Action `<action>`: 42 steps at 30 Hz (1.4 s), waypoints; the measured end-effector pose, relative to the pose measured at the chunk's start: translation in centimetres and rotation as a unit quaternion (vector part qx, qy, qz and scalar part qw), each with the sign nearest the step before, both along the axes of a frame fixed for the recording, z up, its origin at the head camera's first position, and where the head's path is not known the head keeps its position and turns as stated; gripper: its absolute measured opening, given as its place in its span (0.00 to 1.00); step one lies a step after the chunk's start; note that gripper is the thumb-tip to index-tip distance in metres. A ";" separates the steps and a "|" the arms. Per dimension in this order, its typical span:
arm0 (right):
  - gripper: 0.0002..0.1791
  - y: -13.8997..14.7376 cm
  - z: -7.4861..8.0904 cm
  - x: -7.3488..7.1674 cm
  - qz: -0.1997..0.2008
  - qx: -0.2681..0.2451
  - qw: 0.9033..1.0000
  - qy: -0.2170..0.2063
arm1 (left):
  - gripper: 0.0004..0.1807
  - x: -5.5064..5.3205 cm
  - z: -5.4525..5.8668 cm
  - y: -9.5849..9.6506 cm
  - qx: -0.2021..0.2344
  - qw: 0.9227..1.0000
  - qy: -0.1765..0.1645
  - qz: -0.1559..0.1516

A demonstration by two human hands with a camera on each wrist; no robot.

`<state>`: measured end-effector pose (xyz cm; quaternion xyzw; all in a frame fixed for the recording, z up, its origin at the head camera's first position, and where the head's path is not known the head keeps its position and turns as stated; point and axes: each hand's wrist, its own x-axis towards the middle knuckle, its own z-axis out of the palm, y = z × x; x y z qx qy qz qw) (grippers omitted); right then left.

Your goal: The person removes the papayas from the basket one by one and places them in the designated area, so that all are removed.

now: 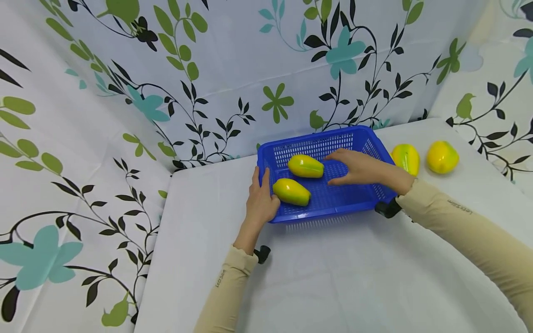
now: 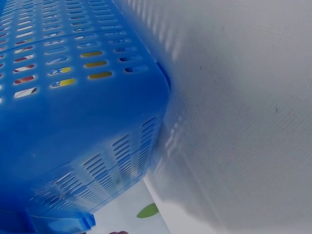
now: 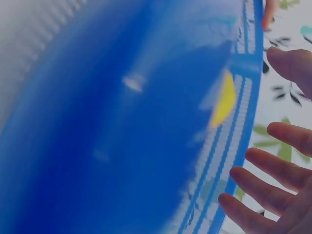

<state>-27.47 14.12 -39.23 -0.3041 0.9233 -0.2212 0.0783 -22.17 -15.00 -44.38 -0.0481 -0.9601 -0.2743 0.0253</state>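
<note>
A blue plastic basket (image 1: 329, 206) with slotted walls stands on the table, and two yellow-green papayas lie inside, one further back (image 1: 306, 166) and one nearer the front left (image 1: 292, 192). My left hand (image 1: 260, 203) grips the basket's left end, thumb by the front corner. In the left wrist view the basket wall (image 2: 73, 117) fills much of the picture and hides most of that hand. Over the basket's right half is my right hand (image 1: 360, 167), fingers spread and holding nothing. Its fingers (image 3: 263, 187) appear apart in the right wrist view.
Two more papayas sit on the white table (image 1: 316, 277) right of the basket, one close to its wall (image 1: 405, 158) and one further right (image 1: 442, 157). A leaf-patterned curtain (image 1: 233, 55) rises behind the table and at both sides.
</note>
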 end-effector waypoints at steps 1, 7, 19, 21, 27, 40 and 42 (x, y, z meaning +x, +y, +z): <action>0.39 -0.6 -0.1 0.0 0.006 0.003 1.000 -0.002 | 0.43 0.0 0.0 0.0 0.000 1.000 0.000 0.000; 0.39 -4.4 -0.6 0.2 0.060 0.000 0.998 -0.026 | 0.43 0.0 -0.3 -0.4 -0.003 1.000 0.002 0.002; 0.43 -10.2 -3.6 0.1 0.110 -0.016 0.993 -0.049 | 0.43 0.1 -0.8 -0.4 -0.010 1.000 0.007 -0.003; 0.43 -10.5 -3.9 0.0 0.103 -0.017 0.993 -0.046 | 0.44 0.1 -0.8 -0.3 -0.010 1.000 0.008 -0.004; 0.44 -11.4 -4.2 -0.1 0.089 -0.015 0.995 -0.032 | 0.44 0.0 -0.2 -0.2 -0.006 1.000 0.012 -0.004; 0.38 -12.1 -4.4 0.1 0.078 -0.010 0.997 -0.021 | 0.43 0.2 0.0 -0.2 0.002 1.000 0.014 -0.003; 0.38 -12.1 -4.3 0.1 0.084 -0.010 0.996 -0.016 | 0.43 0.2 0.1 -0.3 0.002 1.000 0.011 -0.001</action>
